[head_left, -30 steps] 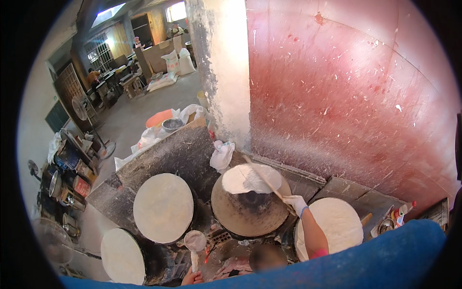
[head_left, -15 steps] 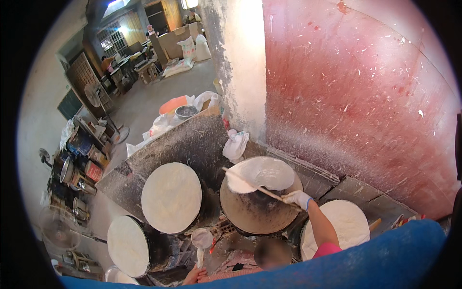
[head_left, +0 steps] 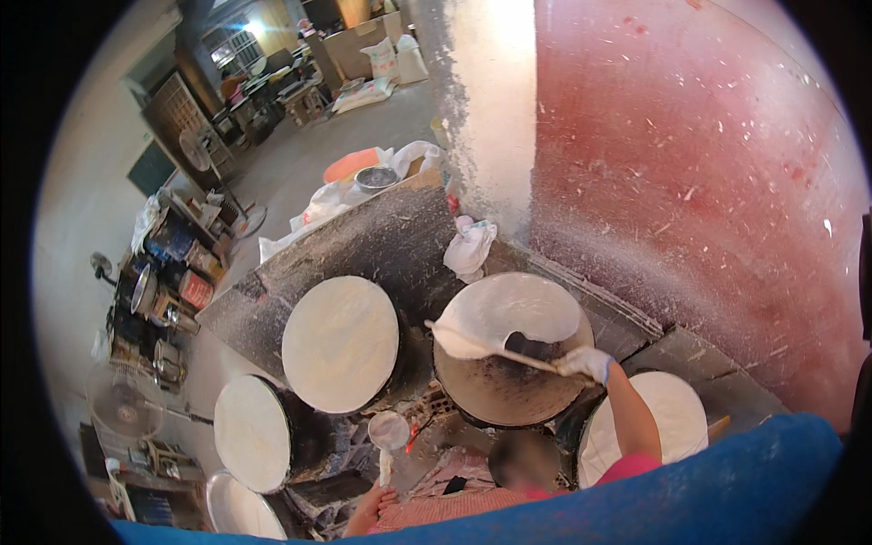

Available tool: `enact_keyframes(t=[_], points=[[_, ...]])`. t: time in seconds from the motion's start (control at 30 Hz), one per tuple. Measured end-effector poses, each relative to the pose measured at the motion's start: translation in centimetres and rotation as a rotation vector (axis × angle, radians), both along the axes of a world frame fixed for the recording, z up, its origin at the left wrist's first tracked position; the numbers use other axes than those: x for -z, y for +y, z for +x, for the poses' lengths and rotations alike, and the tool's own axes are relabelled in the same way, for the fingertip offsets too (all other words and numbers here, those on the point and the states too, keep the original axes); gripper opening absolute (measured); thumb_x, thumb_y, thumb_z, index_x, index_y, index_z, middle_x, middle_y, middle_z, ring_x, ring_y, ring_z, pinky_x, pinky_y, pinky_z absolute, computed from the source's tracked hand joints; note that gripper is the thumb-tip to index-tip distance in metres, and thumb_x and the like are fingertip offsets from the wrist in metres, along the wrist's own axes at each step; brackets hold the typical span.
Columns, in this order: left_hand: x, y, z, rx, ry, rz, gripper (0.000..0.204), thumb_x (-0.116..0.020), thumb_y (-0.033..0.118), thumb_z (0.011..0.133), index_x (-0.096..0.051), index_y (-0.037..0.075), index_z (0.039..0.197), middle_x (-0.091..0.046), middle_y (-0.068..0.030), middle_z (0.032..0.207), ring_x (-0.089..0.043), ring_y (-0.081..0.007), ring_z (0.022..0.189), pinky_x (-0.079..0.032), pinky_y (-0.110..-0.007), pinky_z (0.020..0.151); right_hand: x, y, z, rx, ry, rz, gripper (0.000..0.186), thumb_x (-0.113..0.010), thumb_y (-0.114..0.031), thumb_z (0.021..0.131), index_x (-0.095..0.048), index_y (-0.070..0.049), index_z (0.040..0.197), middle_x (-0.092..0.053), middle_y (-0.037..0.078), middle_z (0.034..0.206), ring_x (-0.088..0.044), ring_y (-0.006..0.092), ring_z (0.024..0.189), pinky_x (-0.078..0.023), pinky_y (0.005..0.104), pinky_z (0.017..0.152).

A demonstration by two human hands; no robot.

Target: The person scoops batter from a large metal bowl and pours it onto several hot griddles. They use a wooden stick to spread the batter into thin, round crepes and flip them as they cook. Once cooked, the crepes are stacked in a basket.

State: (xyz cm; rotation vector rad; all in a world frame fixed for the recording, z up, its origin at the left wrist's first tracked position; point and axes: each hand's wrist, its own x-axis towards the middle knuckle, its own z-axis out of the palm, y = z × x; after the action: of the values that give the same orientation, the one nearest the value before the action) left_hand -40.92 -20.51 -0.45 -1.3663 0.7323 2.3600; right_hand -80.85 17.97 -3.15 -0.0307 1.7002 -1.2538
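Note:
My right hand (head_left: 586, 363), in a white glove, grips a thin wooden stick (head_left: 525, 361) over a large wok (head_left: 504, 400). A thin white sheet (head_left: 527, 304) lines the far part of the wok. Its left side droops over the stick, and a dark gap shows between sheet and stick. Low in front, my bare left hand (head_left: 371, 505) is closed around the pale, wrapped-looking handle of a small round ladle (head_left: 389, 431). The ladle is held apart from the wok.
Round white-topped vessels stand left of the wok (head_left: 341, 345), (head_left: 252, 434) and right of it (head_left: 654, 422). A low dark wall (head_left: 363, 241) runs behind, with a white bag (head_left: 470, 247) at its corner. A reddish wall (head_left: 672, 154) rises on the right.
The stick has turned flatter, and a dark gap has opened in the white sheet beside it. My left hand keeps hold of the ladle. The whole view has shifted slightly.

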Motion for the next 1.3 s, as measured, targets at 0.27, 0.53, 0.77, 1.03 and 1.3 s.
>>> enact_keyframes(t=[0.27,0.53,0.77,1.03,1.3], points=[[-1.0,0.4,0.3,-0.018,0.041,-0.023,0.047,-0.041,0.002,0.086,-0.029,0.02,0.128,-0.03,0.0024,0.056,-0.028,-0.0053,0.041,-0.022,-0.018,0.032,0.2,-1.6,-5.3,0.26,0.239,-0.101,0.03,-0.068,-0.014,0.07,-0.066,-0.007,0.099,-0.05,0.0,0.051,-0.036,0.0069,0.04,-0.025,0.0243,0.036],[-0.4,0.8,2.1,-0.088,0.109,0.162,0.031,-0.041,0.004,0.089,-0.035,0.013,0.118,-0.03,0.0023,0.057,-0.029,-0.005,0.042,-0.022,-0.018,0.034,0.5,3.6,-1.3,-0.198,0.023,0.111,0.031,-0.07,-0.012,0.066,-0.067,-0.005,0.096,-0.059,0.004,0.062,-0.046,0.0116,0.046,-0.035,0.026,0.042],[-0.8,0.8,3.9,-0.245,0.084,0.376,0.007,-0.041,0.006,0.09,-0.034,0.007,0.091,-0.03,0.0025,0.057,-0.028,-0.0049,0.042,-0.022,-0.019,0.033,-0.6,-3.4,-6.2,-0.047,0.228,0.027,0.029,-0.068,-0.013,0.068,-0.068,-0.012,0.097,-0.063,-0.002,0.073,-0.051,0.0105,0.056,-0.037,0.0291,0.042],[-0.6,-3.8,5.1,0.011,0.123,0.248,0.03,-0.043,0.005,0.087,-0.039,0.017,0.114,-0.029,0.0032,0.057,-0.027,-0.0049,0.04,-0.021,-0.017,0.031,-0.4,7.7,7.0,-0.223,0.217,0.169,0.028,-0.065,-0.015,0.071,-0.065,-0.008,0.098,-0.065,0.003,0.082,-0.052,0.0131,0.066,-0.041,0.0285,0.057],[1.2,-10.9,5.4,0.164,0.109,0.413,0.049,-0.043,0.002,0.085,-0.036,0.033,0.121,-0.029,0.0036,0.055,-0.024,-0.0042,0.037,-0.02,-0.016,0.029,4.7,-0.4,32.0,0.779,0.493,0.025,0.025,-0.063,-0.009,0.076,-0.062,0.002,0.098,-0.063,0.008,0.091,-0.054,0.0143,0.082,-0.042,0.0261,0.076]])
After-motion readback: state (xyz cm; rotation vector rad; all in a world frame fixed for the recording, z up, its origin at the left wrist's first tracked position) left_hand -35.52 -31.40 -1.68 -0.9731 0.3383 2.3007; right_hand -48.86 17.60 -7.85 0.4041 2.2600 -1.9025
